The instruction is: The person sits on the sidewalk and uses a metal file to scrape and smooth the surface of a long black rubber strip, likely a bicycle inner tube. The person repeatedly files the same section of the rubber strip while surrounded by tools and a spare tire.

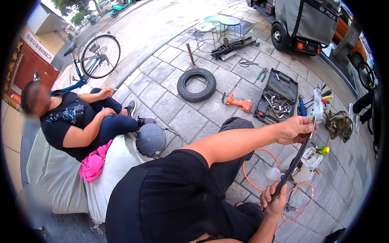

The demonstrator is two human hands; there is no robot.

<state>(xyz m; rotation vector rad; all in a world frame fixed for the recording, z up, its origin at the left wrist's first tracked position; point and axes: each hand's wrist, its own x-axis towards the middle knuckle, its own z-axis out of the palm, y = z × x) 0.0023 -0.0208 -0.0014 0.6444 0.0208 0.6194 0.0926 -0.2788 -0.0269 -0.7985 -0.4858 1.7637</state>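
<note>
A long, flat black rubber strip (298,157), like a flattened inner tube, stretches between my two hands. My left hand (298,129) pinches its far end, where a small silvery piece shows by the fingertips. Lower down, the fingers of my right hand (275,198) are wrapped round the near end. Beneath the strip stand a whitish plastic container (304,172) and a yellow-topped bottle (324,151). An orange hose (311,190) loops on the paving around them.
Ahead lie a black tyre (179,87), an orange cordless drill (240,103), an open toolbox (270,101), green-handled pliers (262,74) and scissors (248,62). A seated person (77,125) is at left, beside a round black cushion (150,140). A grey three-wheeler (302,26) stands far right.
</note>
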